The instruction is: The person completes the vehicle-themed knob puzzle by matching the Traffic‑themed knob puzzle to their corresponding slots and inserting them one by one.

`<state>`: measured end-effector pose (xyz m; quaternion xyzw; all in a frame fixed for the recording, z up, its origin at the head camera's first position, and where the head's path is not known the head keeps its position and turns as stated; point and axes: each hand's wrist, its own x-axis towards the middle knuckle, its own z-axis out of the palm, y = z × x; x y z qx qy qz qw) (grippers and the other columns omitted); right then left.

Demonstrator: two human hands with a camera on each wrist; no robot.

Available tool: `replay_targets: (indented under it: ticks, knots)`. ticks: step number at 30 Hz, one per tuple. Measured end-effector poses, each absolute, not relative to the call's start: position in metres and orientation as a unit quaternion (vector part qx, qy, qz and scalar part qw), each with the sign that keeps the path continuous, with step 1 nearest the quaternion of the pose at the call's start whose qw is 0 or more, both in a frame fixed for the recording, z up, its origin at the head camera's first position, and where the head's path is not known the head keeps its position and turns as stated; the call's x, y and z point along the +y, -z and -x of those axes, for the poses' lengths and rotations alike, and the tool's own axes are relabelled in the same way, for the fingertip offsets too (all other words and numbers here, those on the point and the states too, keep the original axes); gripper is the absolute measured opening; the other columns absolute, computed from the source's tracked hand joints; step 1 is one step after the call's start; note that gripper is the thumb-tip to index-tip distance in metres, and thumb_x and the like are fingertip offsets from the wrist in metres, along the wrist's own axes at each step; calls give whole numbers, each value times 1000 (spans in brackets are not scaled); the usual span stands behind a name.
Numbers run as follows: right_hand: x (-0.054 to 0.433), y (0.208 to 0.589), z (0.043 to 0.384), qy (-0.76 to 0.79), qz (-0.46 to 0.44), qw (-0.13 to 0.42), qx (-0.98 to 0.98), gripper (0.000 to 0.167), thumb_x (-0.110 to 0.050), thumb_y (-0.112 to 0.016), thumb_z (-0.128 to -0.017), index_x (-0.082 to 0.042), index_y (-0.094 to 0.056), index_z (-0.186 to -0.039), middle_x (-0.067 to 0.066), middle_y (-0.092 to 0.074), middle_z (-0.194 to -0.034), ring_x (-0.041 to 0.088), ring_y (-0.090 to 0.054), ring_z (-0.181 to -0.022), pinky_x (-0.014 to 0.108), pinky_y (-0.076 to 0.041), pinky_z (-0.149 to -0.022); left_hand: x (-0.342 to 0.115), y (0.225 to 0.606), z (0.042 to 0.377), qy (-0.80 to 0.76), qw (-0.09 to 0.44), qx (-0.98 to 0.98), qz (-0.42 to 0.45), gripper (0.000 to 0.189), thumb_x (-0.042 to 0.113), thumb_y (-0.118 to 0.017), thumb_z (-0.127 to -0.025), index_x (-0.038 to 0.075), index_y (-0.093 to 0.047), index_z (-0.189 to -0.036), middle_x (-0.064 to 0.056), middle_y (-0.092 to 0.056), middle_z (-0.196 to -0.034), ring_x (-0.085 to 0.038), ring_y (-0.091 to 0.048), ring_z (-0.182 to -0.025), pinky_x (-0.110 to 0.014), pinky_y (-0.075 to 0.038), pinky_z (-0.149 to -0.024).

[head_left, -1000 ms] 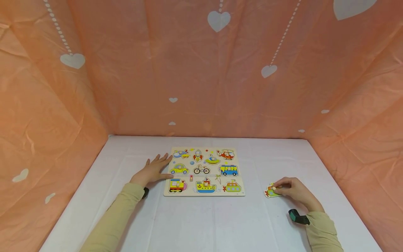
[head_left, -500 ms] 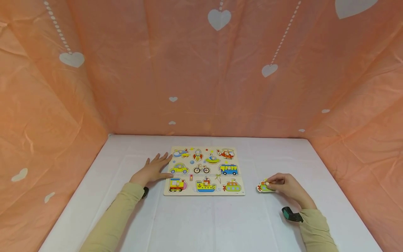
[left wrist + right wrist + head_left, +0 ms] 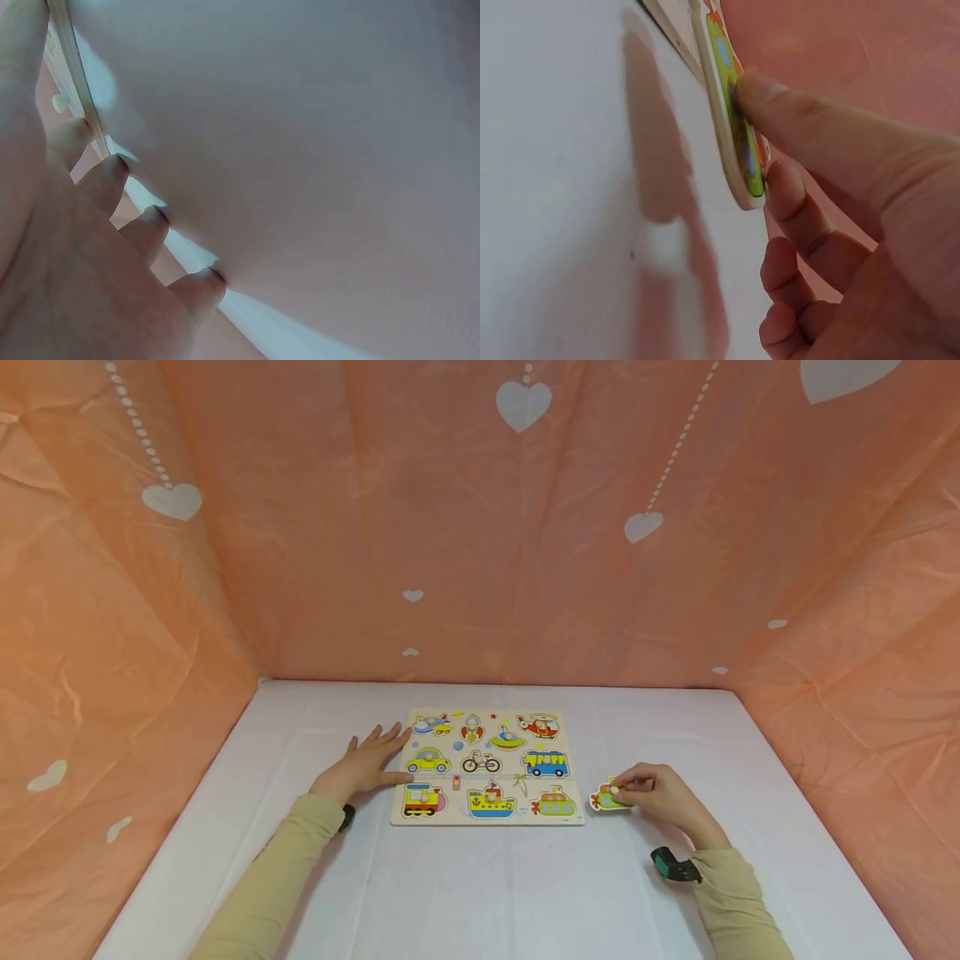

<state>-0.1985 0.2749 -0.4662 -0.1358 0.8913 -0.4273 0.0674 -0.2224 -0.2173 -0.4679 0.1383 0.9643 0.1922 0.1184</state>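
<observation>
A wooden puzzle board [image 3: 465, 819] with knobbed vehicle pieces lies mid-table. My left hand [image 3: 360, 770] rests at its left edge, fingers spread, thumb and index fingertip at the rim; the left wrist view shows the palm [image 3: 82, 262] beside the board's side. Just right of the board, my right hand [image 3: 663, 795] pinches a green submarine puzzle piece [image 3: 602, 799] by its small knob. In the right wrist view the submarine piece [image 3: 731, 112] is held above the white surface, casting a shadow. A matching submarine picture [image 3: 555, 802] shows at the board's lower right.
The board carries a bus [image 3: 547, 764], a boat [image 3: 491, 803], a train [image 3: 423, 800], a bicycle [image 3: 481, 762] and several other vehicles. White cloth covers the table [image 3: 510, 893]. Orange fabric [image 3: 480, 568] with white hearts encloses the back and both sides.
My right hand has carried the submarine piece leftward and slightly away from me, closer to the board's right edge. The left hand and the board have stayed in place.
</observation>
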Motion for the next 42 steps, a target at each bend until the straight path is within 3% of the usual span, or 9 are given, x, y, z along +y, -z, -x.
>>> replay_targets:
  ticks: [22,42]
  knots:
    - [228,469,201,441,165,102,876,13,-17,-79,-80,-11,-74,-90,0,-66,-91,20,-55,-85,30,-45,-72,-216,468,222,-186,118,965,-143,92,53,-68,-82,10,-26,-152,-17,-17,-157,-45,-6,-141,-68,-1,-106]
    - [203,479,200,457,191,112,861,12,-15,-79,-79,-10,-73,-88,-1,-62,-83,16,-54,-79,24,-45,-69,-215,466,221,-185,118,966,-140,91,51,-69,-82,11,-27,-152,-16,-18,-157,-45,-6,-141,-68,-1,-106]
